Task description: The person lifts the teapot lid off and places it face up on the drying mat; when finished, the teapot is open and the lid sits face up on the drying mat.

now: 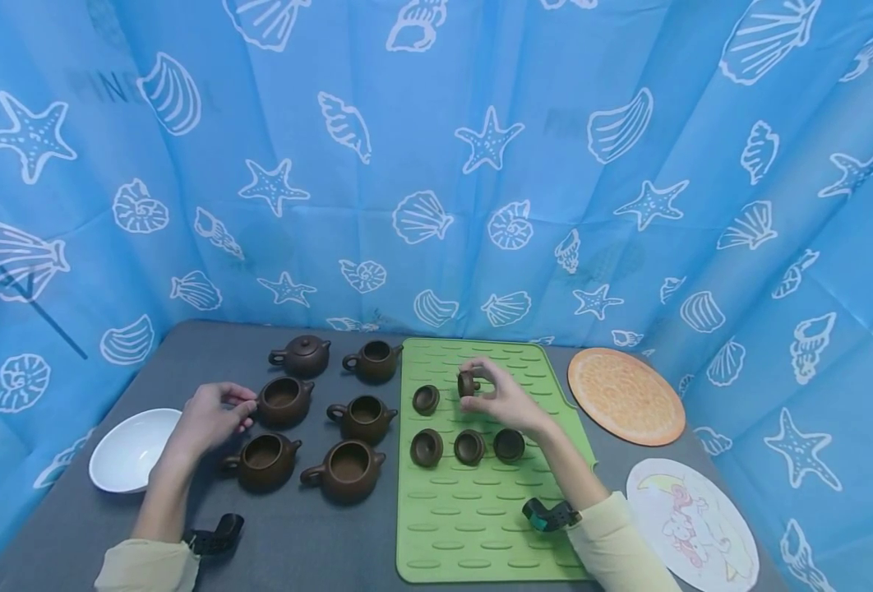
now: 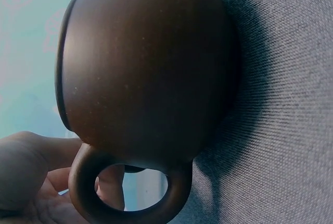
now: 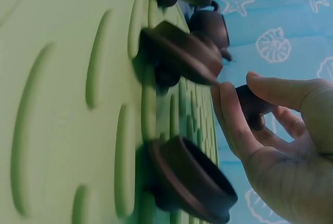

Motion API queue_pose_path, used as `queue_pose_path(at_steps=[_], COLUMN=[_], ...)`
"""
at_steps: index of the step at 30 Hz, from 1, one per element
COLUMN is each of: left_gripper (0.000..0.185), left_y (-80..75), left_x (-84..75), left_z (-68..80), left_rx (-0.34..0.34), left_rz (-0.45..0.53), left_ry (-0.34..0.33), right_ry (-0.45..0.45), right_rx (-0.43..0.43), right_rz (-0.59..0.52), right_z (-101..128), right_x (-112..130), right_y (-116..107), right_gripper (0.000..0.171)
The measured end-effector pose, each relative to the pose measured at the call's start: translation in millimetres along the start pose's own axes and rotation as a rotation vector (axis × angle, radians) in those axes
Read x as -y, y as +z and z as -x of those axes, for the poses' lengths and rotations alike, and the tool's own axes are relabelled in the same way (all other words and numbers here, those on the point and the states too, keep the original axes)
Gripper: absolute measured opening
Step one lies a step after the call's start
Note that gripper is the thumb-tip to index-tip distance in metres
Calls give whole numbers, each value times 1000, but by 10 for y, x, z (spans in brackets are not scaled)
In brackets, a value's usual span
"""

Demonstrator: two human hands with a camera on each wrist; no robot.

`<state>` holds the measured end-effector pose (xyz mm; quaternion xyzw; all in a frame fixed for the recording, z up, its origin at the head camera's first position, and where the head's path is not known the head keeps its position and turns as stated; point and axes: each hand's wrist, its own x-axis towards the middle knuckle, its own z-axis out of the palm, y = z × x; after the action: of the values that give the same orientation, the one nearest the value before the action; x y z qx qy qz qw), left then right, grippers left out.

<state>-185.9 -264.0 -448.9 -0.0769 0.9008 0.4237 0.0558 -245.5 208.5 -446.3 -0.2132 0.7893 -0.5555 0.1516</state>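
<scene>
One teapot lidded, five still open.
Right hand (image 1: 501,399) pinches a lid (image 1: 468,383); left hand (image 1: 210,417) fingers curl at an open teapot (image 1: 284,400); four lids lie on the mat (image 1: 473,510).

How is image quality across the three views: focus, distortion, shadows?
Head view: sharp, evenly lit, wide-angle bowing at the edges. Left wrist view: teapot fills the frame, slightly soft, casting a dark shadow on the grey cloth. Right wrist view: rotated, near lid and green mat blurred.
</scene>
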Motion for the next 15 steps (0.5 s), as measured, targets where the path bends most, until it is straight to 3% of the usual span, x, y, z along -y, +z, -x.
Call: queue_pose_path(at_steps=[8, 15], left_gripper=[27, 27], left_y=[-3, -4], left_x=[6, 8], left_z=[-12, -6], left_rx=[-3, -5], left_rz=[-1, 2], left_ry=[3, 11], right_ry=[85, 133], right_rx=[90, 112], right_rz=[-49, -37], right_z=[12, -16], right_x=[-48, -113], right_y=[-50, -64], right_gripper=[51, 53])
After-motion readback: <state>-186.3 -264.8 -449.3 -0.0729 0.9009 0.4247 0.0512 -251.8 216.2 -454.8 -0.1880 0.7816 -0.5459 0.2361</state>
